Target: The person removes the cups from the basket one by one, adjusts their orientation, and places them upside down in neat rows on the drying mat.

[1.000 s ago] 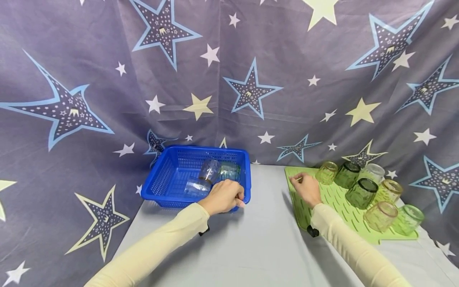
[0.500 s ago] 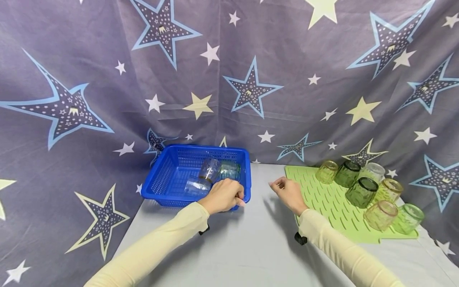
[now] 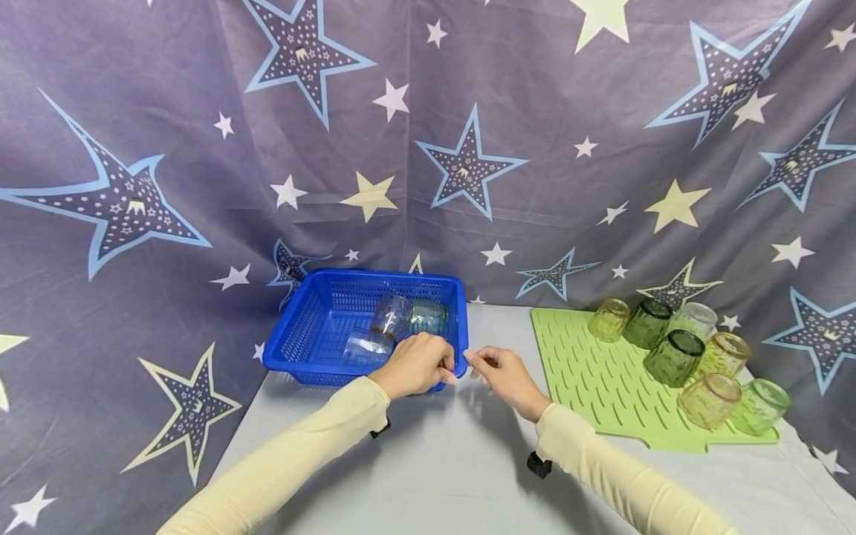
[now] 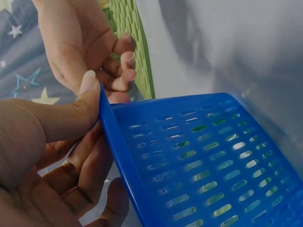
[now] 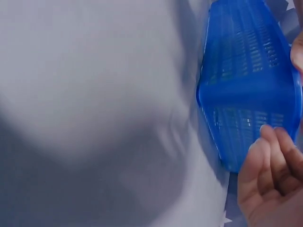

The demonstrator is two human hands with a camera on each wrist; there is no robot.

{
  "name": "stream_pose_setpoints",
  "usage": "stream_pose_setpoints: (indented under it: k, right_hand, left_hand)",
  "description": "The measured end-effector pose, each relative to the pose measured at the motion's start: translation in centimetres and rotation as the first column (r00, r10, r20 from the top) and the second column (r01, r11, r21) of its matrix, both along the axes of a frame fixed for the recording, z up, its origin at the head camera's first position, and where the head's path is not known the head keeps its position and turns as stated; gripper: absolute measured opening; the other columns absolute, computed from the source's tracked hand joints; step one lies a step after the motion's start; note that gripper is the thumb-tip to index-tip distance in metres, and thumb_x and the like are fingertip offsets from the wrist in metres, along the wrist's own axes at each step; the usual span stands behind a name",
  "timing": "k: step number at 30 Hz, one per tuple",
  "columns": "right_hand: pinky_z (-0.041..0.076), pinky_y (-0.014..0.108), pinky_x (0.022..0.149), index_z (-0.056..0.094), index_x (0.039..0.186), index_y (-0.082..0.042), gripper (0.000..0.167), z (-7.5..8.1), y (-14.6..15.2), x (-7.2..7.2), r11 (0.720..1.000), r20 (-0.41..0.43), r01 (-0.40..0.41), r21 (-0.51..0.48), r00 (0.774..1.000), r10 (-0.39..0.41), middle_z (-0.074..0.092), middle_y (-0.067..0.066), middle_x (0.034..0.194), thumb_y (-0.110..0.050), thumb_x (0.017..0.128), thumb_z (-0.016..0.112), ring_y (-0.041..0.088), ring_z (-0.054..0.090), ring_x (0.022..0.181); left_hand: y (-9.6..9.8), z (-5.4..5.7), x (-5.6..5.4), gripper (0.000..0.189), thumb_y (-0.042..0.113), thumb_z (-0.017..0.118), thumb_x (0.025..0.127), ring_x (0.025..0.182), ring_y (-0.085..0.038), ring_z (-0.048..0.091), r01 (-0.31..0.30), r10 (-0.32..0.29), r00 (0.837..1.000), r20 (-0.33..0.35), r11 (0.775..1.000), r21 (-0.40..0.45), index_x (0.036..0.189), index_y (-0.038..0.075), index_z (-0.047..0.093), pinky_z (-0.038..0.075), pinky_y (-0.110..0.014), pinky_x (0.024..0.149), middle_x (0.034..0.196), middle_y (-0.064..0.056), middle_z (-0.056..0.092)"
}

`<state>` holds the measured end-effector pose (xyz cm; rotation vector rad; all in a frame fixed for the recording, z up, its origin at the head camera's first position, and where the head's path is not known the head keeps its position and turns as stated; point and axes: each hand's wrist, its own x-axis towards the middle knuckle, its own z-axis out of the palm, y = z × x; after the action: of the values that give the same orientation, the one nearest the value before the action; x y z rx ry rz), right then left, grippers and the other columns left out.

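Note:
A blue perforated plastic basket (image 3: 328,377) rests on the table. My left hand (image 3: 416,365) grips its front rim near the right corner; in the left wrist view the thumb (image 4: 87,94) presses the rim from one side and the fingers lie on the other. Close to the same corner is my right hand (image 3: 506,377), thumb and fingers loosely bent and holding nothing. Its fingertips (image 5: 266,131) overlap the basket wall in the right wrist view. Inside the basket are a clear glass (image 3: 366,348), a brown-rimmed glass (image 3: 391,313) and a greenish-blue glass (image 3: 430,316).
On the right, a light green drying mat (image 3: 582,379) bears several tinted glasses, among them a dark green one (image 3: 674,360), a pink one (image 3: 710,403) and a yellow one (image 3: 609,321). A star-patterned curtain (image 3: 468,245) hangs behind the white-covered table (image 3: 461,475).
My right hand has moved left from over the green mat to the basket's right corner. The left hand keeps its grip on the rim, and the glasses have not moved.

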<state>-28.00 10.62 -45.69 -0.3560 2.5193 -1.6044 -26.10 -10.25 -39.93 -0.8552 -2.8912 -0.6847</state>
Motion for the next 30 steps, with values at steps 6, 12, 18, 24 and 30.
stream_pose_setpoints:
  k: [6,12,18,24,30]
  right_hand:
    - [0.051,0.032,0.058,0.071,0.096,-0.005,0.038,0.0,-0.7,0.6,0.991,0.088,-0.043,-0.128,0.995,0.054,0.069,0.016,0.092,-0.041,0.103,0.063,0.027,0.059,0.075]
    - [0.049,0.028,0.058,0.069,0.097,-0.001,0.036,0.1,-0.9,0.6,0.966,0.206,-0.074,-0.248,0.97,0.127,0.068,0.012,0.088,-0.035,0.105,0.061,0.015,0.058,0.067]
    - [0.047,0.026,0.059,0.067,0.099,0.001,0.037,0.1,-0.9,0.4,0.956,0.234,-0.101,-0.275,0.957,0.168,0.067,0.007,0.085,-0.035,0.105,0.061,0.013,0.057,0.065]
    - [0.046,0.025,0.057,0.067,0.098,-0.002,0.034,-0.4,-0.9,0.4,0.95,0.244,-0.09,-0.299,0.955,0.167,0.068,0.007,0.084,-0.035,0.104,0.062,0.013,0.057,0.063]
    - [0.045,0.025,0.056,0.065,0.096,-0.005,0.034,-0.7,-0.7,0.2,0.931,0.26,-0.079,-0.355,0.949,0.18,0.067,0.007,0.085,-0.038,0.103,0.064,0.013,0.056,0.063]
  left_hand:
    - [0.0,-0.1,0.0,0.015,0.026,0.085,0.086,0.064,-0.005,0.06,-0.008,0.008,1.0,0.0,1.0,-0.016,0.077,0.019,0.075,0.05,-0.026,0.056,0.078,0.009,0.07]
    - [-0.1,-0.1,-0.4,0.014,0.027,0.086,0.085,0.064,-0.004,0.06,-0.015,0.015,0.999,0.036,1.0,-0.012,0.079,0.02,0.076,0.051,-0.026,0.058,0.077,0.01,0.069]
    - [-1.9,0.7,-1.6,0.02,0.037,0.084,0.086,0.061,-0.007,0.06,-0.026,0.028,0.992,0.119,1.0,-0.016,0.076,0.022,0.075,0.051,-0.027,0.06,0.069,0.014,0.065]
    - [-6.5,2.0,-3.5,0.021,0.036,0.08,0.09,0.065,-0.013,0.058,-0.132,0.139,0.98,0.14,0.99,-0.052,0.084,0.016,0.079,0.051,-0.034,0.068,0.079,0.004,0.072]
    - [-12.0,1.7,-4.5,0.022,0.03,0.079,0.093,0.066,-0.017,0.053,-0.273,0.289,0.944,0.16,0.955,-0.115,0.083,0.011,0.076,0.045,-0.036,0.066,0.078,0.0,0.068]
